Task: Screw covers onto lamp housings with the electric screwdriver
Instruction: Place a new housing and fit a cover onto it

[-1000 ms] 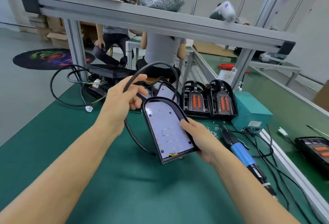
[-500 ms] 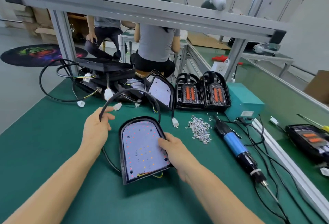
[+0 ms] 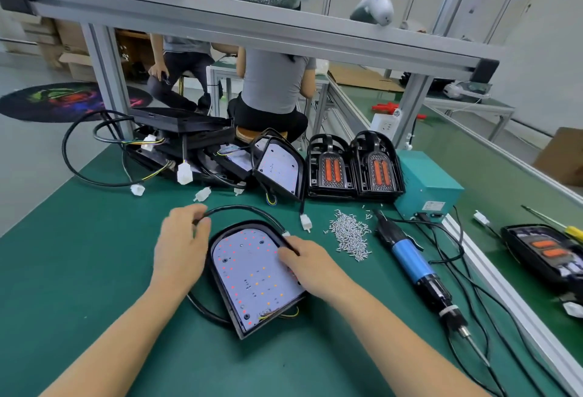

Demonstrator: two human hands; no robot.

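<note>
Black cable (image 3: 239, 209) pinched by left hand (image 3: 181, 251) — lamp housing (image 3: 252, 273) laid flat on green mat (image 3: 79, 254), LED board up. Right hand (image 3: 304, 262) grips housing's right edge. Screw pile (image 3: 348, 235), then electric screwdriver (image 3: 410, 262) — lying untouched.

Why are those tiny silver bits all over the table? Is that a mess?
Those are loose screws, heaped on the green mat beside the electric screwdriver, with a few strays scattered near the teal box. Untidy, but nothing looks broken.
</note>
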